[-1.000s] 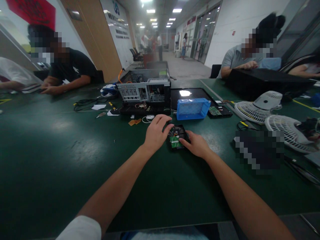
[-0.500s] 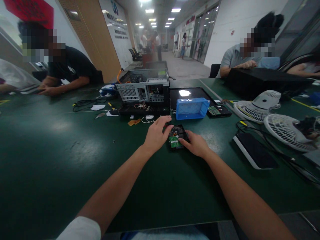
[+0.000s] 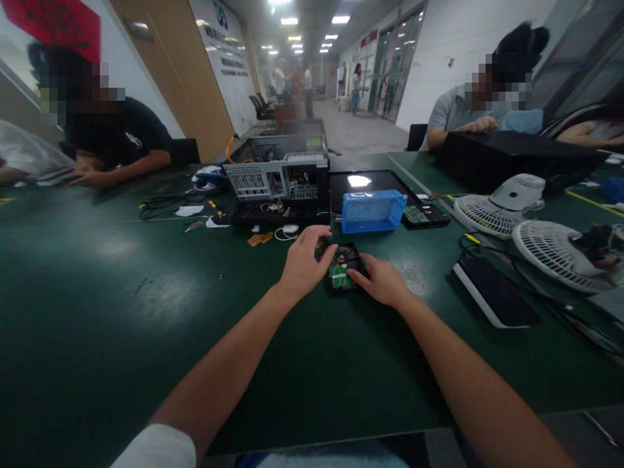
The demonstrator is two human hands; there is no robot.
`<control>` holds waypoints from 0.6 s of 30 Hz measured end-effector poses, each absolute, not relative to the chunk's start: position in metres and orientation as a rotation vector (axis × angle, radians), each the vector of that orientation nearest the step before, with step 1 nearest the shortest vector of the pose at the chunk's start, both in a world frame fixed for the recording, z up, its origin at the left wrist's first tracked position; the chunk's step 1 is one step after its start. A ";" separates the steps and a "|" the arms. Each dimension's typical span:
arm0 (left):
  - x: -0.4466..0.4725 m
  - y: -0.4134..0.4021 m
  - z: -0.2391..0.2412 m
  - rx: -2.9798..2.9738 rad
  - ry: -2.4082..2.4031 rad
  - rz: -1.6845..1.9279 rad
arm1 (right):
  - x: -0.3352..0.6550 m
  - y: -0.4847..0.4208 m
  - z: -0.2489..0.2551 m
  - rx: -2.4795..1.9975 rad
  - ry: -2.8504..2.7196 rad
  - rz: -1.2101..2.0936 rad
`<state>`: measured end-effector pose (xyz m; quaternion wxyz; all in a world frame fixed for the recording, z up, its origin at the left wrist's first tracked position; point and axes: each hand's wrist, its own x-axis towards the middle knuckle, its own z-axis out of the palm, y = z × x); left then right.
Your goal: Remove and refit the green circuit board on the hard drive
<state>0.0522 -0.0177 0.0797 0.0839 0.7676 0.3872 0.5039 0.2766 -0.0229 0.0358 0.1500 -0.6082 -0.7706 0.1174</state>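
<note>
A black hard drive (image 3: pixel 345 262) with a green circuit board facing up lies flat on the green table (image 3: pixel 121 292). My left hand (image 3: pixel 303 261) curls round its left edge, fingers bent over the far corner. My right hand (image 3: pixel 383 279) grips its right and near side, thumb lying on the board. Both hands hold the drive down on the table top.
Behind the drive stand a blue plastic bin (image 3: pixel 373 211), an open computer case (image 3: pixel 280 175), a dark side panel (image 3: pixel 365 182) and another circuit board (image 3: pixel 424 216). Two white fans (image 3: pixel 502 205) and a black tablet (image 3: pixel 494 290) lie to the right. Other people sit at the far left and far right.
The hands and drive stay as they were. The view has shifted slightly.
</note>
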 end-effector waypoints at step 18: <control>0.050 -0.018 0.084 2.364 1.183 1.501 | 0.287 -0.028 0.054 -2.089 -1.783 -0.222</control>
